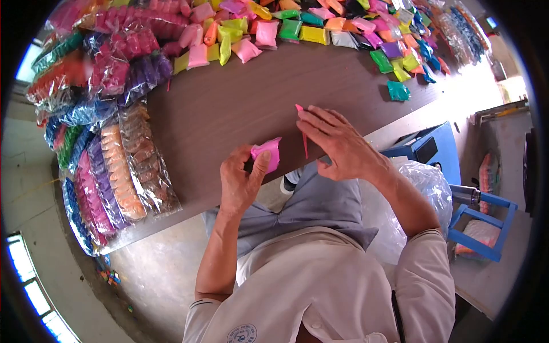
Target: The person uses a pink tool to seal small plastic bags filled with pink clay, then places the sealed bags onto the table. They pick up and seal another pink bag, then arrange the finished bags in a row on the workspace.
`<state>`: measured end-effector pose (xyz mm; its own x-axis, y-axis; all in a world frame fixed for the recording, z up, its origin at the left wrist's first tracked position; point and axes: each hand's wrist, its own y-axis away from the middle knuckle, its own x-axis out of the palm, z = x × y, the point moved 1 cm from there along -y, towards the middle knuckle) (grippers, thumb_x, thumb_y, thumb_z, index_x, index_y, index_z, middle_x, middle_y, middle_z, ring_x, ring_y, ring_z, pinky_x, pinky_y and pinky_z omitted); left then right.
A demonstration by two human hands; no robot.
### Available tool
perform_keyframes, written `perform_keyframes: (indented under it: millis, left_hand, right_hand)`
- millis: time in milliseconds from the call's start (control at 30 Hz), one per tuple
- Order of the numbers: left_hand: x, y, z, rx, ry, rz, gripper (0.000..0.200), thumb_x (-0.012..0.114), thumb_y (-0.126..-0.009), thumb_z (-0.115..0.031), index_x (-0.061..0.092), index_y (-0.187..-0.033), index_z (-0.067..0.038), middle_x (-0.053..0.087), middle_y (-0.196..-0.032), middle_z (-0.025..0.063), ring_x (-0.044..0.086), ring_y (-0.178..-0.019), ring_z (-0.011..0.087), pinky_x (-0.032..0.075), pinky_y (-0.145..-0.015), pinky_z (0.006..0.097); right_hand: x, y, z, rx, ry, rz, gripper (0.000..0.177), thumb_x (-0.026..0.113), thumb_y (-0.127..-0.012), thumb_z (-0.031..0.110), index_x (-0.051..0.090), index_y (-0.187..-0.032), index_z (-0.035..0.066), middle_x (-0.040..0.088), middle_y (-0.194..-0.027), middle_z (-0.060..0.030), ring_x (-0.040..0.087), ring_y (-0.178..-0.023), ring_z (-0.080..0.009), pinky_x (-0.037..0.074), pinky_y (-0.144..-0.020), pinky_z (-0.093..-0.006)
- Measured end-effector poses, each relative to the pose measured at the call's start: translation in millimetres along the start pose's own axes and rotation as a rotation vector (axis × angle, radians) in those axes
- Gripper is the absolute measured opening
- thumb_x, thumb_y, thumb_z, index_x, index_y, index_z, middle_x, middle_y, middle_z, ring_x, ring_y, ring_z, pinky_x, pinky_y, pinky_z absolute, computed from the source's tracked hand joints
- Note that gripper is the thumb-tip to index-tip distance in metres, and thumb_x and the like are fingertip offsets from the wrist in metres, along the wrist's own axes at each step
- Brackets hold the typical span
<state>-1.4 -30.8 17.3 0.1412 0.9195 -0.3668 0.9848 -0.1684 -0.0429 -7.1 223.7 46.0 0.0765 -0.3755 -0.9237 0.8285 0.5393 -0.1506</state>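
Note:
Near the front edge of the brown table (229, 108), my left hand (240, 180) pinches a small pink packet (267, 155) between thumb and fingers. To its right, my right hand (343, 146) is above the table edge with its fingers stretched out and the thumb apart. A thin pink-red strip (305, 143) shows beside the fingers of my right hand, with a pink tip at the fingertips. Whether that hand grips the strip or only touches it is unclear.
Many small colored packets (314, 35) lie across the far side of the table. Clear bags of colored packs (120, 171) are stacked at the left. To the right are a blue stool-like frame (477, 234), a blue box (446, 148) and a clear plastic bag (423, 183).

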Motion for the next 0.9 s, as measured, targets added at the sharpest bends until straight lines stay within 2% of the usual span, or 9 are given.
perform_keyframes:
  millis: [100, 300, 367, 400, 467, 500, 567, 767, 900]
  left_hand:
    - [2, 0, 2, 0.012, 0.003, -0.01, 0.032, 0.073, -0.095, -0.029, 0.07, -0.094, 0.003, 0.065, -0.081, 0.0134, 0.059, -0.073, 0.0232, 0.047, -0.068, 0.0331]
    - [5, 2, 0, 0.052, -0.029, -0.026, 0.029, 0.075, -0.093, -0.027, 0.07, -0.094, 0.001, 0.066, -0.083, 0.0129, 0.06, -0.072, 0.0247, 0.049, -0.068, 0.0349]
    - [6, 2, 1, 0.051, -0.05, -0.026, 0.028, 0.076, -0.092, -0.027, 0.07, -0.094, 0.001, 0.066, -0.083, 0.0128, 0.06, -0.072, 0.0251, 0.048, -0.068, 0.035]
    - [7, 2, 2, 0.056, -0.042, -0.038, 0.028, 0.076, -0.092, -0.027, 0.07, -0.094, 0.001, 0.066, -0.083, 0.013, 0.06, -0.072, 0.0255, 0.048, -0.067, 0.0351]
    - [7, 2, 2, 0.063, -0.035, -0.047, 0.028, 0.076, -0.091, -0.027, 0.07, -0.094, 0.001, 0.066, -0.082, 0.0132, 0.061, -0.072, 0.0259, 0.048, -0.067, 0.0352]
    - [7, 1, 1, 0.054, -0.059, -0.043, 0.027, 0.076, -0.091, -0.026, 0.07, -0.094, 0.001, 0.065, -0.082, 0.0132, 0.061, -0.072, 0.0263, 0.049, -0.067, 0.0353]
    - [8, 0, -2, 0.048, -0.082, -0.037, 0.026, 0.076, -0.09, -0.024, 0.07, -0.094, 0.001, 0.065, -0.081, 0.0133, 0.061, -0.072, 0.0267, 0.049, -0.068, 0.0354]
    - [8, -1, -3, 0.067, -0.168, -0.045, 0.022, 0.075, -0.089, -0.021, 0.07, -0.093, 0.0, 0.064, -0.079, 0.0131, 0.061, -0.072, 0.0266, 0.048, -0.068, 0.0368]
    - [12, -3, -4, 0.113, -0.215, -0.065, 0.02, 0.077, -0.087, -0.018, 0.069, -0.09, 0.0, 0.061, -0.077, 0.0124, 0.059, -0.069, 0.0267, 0.048, -0.065, 0.0372]
  right_hand:
    - [10, 5, 5, -0.04, 0.022, 0.049, 0.069, 0.072, -0.071, 0.009, 0.054, -0.137, -0.001, 0.048, -0.149, -0.0176, 0.041, -0.142, -0.0325, 0.033, -0.118, -0.0457]
    - [42, 23, 1, -0.171, 0.048, -0.244, 0.041, 0.073, -0.077, 0.006, 0.067, -0.118, 0.003, 0.062, -0.135, -0.0102, 0.055, -0.129, -0.0268, 0.048, -0.104, -0.0412]
    - [39, 22, 1, -0.202, -0.032, -0.371, 0.027, 0.073, -0.082, 0.005, 0.07, -0.108, 0.004, 0.07, -0.12, -0.0086, 0.065, -0.112, -0.0265, 0.054, -0.09, -0.0408]
    - [35, 21, 1, -0.198, -0.033, -0.372, 0.027, 0.073, -0.082, 0.005, 0.07, -0.108, 0.004, 0.07, -0.12, -0.0086, 0.065, -0.112, -0.0265, 0.054, -0.09, -0.0408]
    - [25, 15, -2, 0.06, -0.324, -0.382, 0.018, 0.072, -0.087, 0.006, 0.069, -0.105, 0.002, 0.073, -0.107, -0.0089, 0.069, -0.091, -0.0295, 0.055, -0.078, -0.0399]
    - [22, 10, -4, 0.062, -0.323, -0.387, 0.018, 0.072, -0.087, 0.006, 0.069, -0.105, 0.002, 0.073, -0.107, -0.0089, 0.069, -0.091, -0.0295, 0.055, -0.078, -0.0399]
    - [17, -1, -10, 0.221, -0.442, -0.289, 0.012, 0.067, -0.094, 0.006, 0.066, -0.104, 0.0, 0.073, -0.095, -0.0097, 0.067, -0.073, -0.0222, 0.054, -0.067, -0.0336]
    - [21, -13, -9, 0.195, -0.94, -0.384, 0.014, 0.06, -0.104, 0.011, 0.065, -0.105, -0.002, 0.068, -0.082, -0.0058, 0.061, -0.074, -0.0062, 0.052, -0.066, -0.0235]
    - [22, -17, 1, 0.205, -0.957, -0.414, 0.019, 0.063, -0.103, 0.017, 0.068, -0.106, -0.002, 0.071, -0.088, -0.0066, 0.066, -0.075, -0.0089, 0.055, -0.068, -0.0234]
